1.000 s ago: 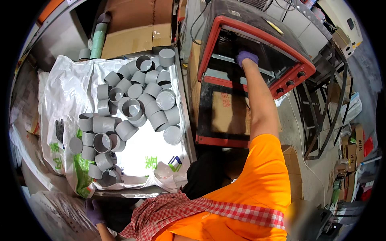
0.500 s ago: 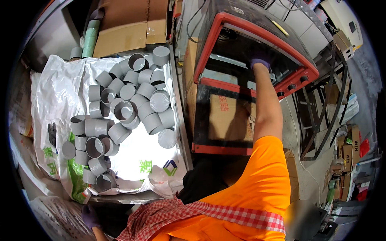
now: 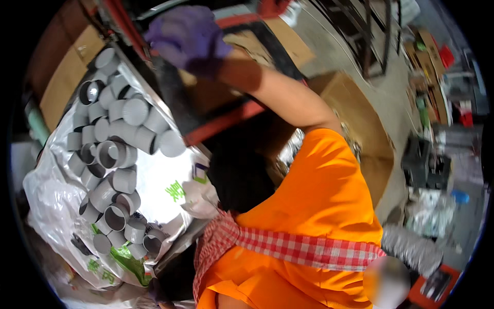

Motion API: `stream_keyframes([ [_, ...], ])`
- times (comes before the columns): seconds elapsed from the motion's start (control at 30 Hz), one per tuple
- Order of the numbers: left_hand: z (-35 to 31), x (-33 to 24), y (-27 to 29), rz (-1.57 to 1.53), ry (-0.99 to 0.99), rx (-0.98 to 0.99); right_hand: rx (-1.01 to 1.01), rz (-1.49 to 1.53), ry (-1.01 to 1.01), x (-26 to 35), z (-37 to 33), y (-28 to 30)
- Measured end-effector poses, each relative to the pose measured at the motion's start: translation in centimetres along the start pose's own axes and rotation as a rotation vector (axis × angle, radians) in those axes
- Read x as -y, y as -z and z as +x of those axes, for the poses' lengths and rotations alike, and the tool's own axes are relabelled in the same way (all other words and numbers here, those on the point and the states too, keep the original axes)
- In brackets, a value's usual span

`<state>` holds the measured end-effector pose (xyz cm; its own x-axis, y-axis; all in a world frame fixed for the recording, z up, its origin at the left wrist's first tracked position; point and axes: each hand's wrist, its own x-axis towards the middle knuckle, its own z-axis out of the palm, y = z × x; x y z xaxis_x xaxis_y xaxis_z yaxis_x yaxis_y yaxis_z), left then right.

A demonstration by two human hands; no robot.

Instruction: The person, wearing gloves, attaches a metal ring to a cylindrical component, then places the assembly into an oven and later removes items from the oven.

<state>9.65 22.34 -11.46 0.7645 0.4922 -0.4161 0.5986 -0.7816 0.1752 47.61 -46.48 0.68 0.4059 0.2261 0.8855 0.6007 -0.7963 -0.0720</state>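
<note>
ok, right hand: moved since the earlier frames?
Yes: the right hand has come out of the oven and shifted left, now in view over the far-left part of its open door.

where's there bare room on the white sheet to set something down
Bare: the white sheet between the gray caps and the green print, plus a wrinkled strip left of the caps. Crowded: the caps' own cluster, where they sit packed together.
</note>
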Motion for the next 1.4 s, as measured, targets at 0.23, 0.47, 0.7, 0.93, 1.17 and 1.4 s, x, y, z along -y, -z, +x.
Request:
stream_keyframes([
  [0.23,6.3,-4.4,2.0,-0.254,-0.172,0.275,-0.293,-0.636,-0.822,2.4,-19.8,33.2],
  [0.47,4.9,-1.3,1.7,-0.572,-0.016,0.227,1.162,-0.717,-1.687,13.8,-37.9,36.5],
  [0.7,4.4,-0.3,1.4,-0.559,0.009,-0.01,1.26,-0.122,-1.44,21.9,-45.2,28.2],
  [0.93,1.6,-0.2,1.4,-0.596,0.078,-0.062,1.206,-0.151,-1.617,20.0,-43.4,21.2],
  [1.17,-0.1,-1.7,0.9,-0.493,0.104,-0.136,1.626,0.225,-1.374,17.4,-46.1,16.7],
  [1.4,-0.6,-2.7,0.6,-0.439,0.044,-0.144,1.377,0.407,-1.002,17.6,-45.7,20.9],
])
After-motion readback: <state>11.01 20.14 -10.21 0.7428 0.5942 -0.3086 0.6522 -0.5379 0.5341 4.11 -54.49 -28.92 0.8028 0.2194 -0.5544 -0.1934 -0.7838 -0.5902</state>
